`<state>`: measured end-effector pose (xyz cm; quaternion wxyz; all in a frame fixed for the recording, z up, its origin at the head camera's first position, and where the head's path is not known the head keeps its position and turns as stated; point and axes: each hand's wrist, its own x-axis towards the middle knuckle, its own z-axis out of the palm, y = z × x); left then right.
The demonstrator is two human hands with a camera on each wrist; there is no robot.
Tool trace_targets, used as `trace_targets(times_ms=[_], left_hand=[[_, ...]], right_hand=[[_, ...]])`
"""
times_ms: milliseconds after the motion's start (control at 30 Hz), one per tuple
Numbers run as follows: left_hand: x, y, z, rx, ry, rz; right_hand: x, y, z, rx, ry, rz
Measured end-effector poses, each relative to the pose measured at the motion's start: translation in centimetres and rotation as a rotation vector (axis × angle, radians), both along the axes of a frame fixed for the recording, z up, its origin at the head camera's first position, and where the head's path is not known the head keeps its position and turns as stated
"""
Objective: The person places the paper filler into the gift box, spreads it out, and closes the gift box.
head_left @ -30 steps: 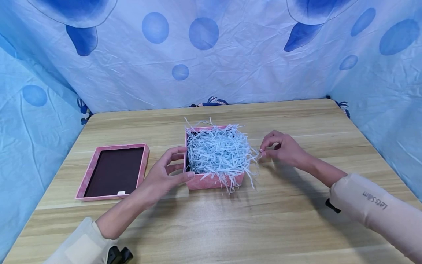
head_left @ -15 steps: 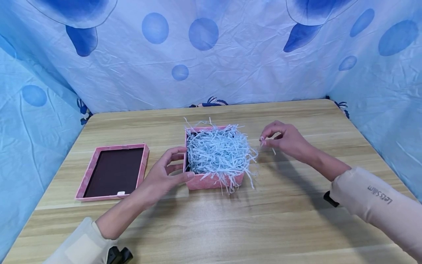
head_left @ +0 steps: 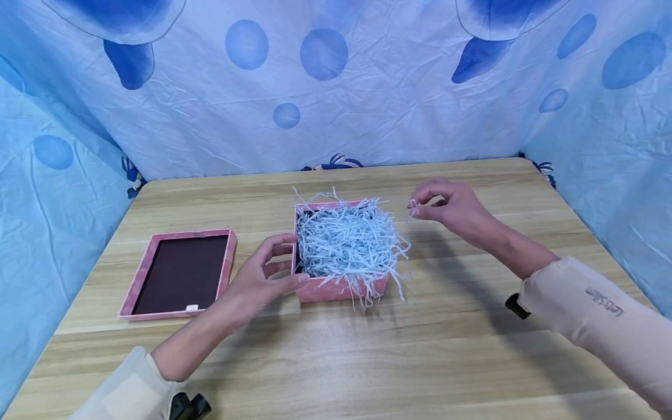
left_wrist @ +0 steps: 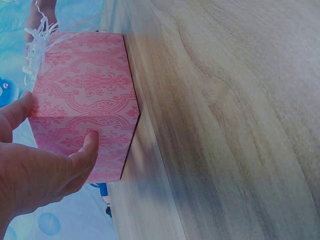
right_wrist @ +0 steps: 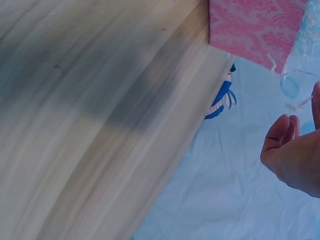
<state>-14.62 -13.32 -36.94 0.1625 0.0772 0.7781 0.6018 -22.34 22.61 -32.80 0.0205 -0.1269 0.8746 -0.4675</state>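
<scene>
A pink patterned box (head_left: 338, 290) heaped with pale blue shredded paper (head_left: 349, 242) sits mid-table. My left hand (head_left: 262, 277) rests at its near left corner, thumb by the front top edge and loosely bent fingers along the left side. In the left wrist view the thumb tip meets the box's rim; whether the lower fingers touch the side I cannot tell. To the right of the box, my right hand (head_left: 451, 207) is raised above the table, pinching a thin paper shred (head_left: 412, 209) between thumb and index finger. Its end also shows in the right wrist view.
The box's lid (head_left: 231, 262), pink with a dark inside, lies upturned to the left, a small white tag at its near edge. Shreds hang over the box's front and right rims. Behind the wooden table (head_left: 367, 361) hangs a blue patterned curtain (head_left: 388, 116).
My right hand has lifted up and away from the table surface with the paper shred, moving slightly toward the far side. The left hand and the box have stayed in place.
</scene>
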Motion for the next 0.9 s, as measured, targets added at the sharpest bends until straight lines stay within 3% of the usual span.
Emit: trace_targets(times_ms=[900], left_hand=[[0.0,0.0,-0.1,0.003,0.001,0.001]], right_hand=[[-0.3,-7.3,2.2,-0.106,0.067,0.137]])
